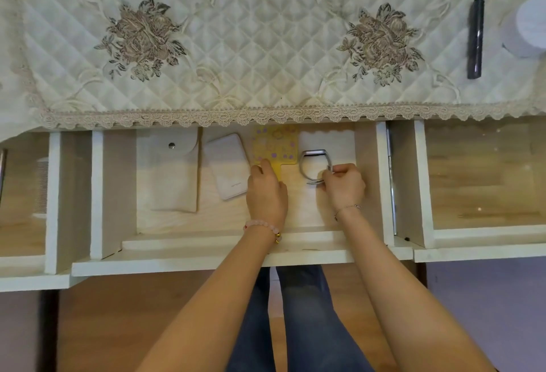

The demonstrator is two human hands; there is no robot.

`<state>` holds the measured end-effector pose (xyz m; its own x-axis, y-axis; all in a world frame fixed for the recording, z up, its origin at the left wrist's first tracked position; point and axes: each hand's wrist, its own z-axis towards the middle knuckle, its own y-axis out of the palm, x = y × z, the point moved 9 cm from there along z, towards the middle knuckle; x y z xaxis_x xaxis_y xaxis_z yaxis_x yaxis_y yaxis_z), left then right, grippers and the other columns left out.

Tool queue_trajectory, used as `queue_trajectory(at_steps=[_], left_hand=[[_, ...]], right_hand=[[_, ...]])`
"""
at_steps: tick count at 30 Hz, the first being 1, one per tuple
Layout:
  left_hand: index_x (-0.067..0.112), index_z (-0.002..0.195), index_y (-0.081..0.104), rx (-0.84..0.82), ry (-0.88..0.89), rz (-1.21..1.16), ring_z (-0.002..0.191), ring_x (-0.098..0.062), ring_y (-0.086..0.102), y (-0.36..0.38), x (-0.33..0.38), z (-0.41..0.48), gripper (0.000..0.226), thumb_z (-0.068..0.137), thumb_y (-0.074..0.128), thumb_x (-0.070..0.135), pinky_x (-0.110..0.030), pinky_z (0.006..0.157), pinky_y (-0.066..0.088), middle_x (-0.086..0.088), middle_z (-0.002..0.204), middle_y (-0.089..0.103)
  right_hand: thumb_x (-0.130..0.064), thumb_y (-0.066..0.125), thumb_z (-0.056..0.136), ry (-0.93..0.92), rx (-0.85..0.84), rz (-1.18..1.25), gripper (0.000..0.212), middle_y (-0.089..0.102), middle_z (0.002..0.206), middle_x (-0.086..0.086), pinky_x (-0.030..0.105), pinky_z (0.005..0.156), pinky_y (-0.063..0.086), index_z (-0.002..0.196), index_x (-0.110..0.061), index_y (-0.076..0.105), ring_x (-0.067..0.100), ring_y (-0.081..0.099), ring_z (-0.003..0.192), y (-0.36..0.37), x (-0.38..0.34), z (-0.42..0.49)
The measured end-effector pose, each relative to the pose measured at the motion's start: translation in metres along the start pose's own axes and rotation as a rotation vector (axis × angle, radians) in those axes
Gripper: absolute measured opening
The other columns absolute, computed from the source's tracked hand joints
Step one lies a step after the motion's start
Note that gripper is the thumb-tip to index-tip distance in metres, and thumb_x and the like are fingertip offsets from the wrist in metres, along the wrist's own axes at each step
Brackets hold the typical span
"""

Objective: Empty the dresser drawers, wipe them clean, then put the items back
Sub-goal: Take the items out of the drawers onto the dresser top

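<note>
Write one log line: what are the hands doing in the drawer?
state: middle drawer open | left hand: holds yellow case | right hand: pinches grey watch

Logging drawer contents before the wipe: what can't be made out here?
Head view: far ends of the yellow case and white pouch, hidden under the lace-edged cloth.
Left drawer: cut off by the left edge; the ridged white thing inside is blurred.
Round white container: cut by the right edge.
Power bank lettering: too small.
Whether the left hand grips or only touches the case: its fingers hide it.
Band clasp: behind the right hand.
</note>
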<state>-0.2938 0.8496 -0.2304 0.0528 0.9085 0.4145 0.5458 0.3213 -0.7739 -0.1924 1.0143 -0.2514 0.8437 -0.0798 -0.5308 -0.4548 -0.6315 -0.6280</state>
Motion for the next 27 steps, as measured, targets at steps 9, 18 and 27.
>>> queue_trajectory(at_steps=[9, 18, 27], left_hand=[[-0.001, 0.132, 0.033, 0.043, -0.106, -0.002, 0.109, -0.034, 0.048, 0.004, -0.001, -0.001, 0.049, 0.085, 0.047, 0.002, -0.038, 0.08, 0.041, -0.019, 0.123, 0.046], [-0.001, 0.107, 0.054, 0.052, -0.152, -0.335, 0.095, -0.028, 0.055, 0.01, -0.013, -0.003, 0.031, 0.078, 0.06, 0.006, -0.028, 0.071, 0.04, -0.014, 0.105, 0.06], [0.019, 0.077, 0.058, -0.156, -0.328, -0.901, 0.086, -0.023, 0.059, 0.021, -0.022, -0.018, 0.023, 0.079, 0.066, -0.003, -0.04, 0.085, 0.051, -0.01, 0.092, 0.062]], right_hand=[[-0.007, 0.064, 0.081, 0.083, -0.045, 0.294, 0.014, 0.061, 0.075, -0.002, 0.036, 0.074, 0.056, 0.092, -0.01, 0.056, 0.017, 0.065, 0.069, 0.001, 0.015, -0.007], [-0.006, 0.067, 0.083, 0.095, -0.151, 0.637, 0.015, 0.064, 0.082, 0.009, 0.013, 0.053, 0.051, 0.084, -0.014, 0.054, 0.015, 0.063, 0.068, -0.016, 0.006, -0.027], [-0.004, 0.067, 0.081, 0.095, -0.237, 0.716, 0.021, 0.064, 0.089, 0.01, 0.02, 0.065, 0.057, 0.1, -0.007, 0.058, 0.014, 0.064, 0.079, -0.027, 0.0, -0.039]])
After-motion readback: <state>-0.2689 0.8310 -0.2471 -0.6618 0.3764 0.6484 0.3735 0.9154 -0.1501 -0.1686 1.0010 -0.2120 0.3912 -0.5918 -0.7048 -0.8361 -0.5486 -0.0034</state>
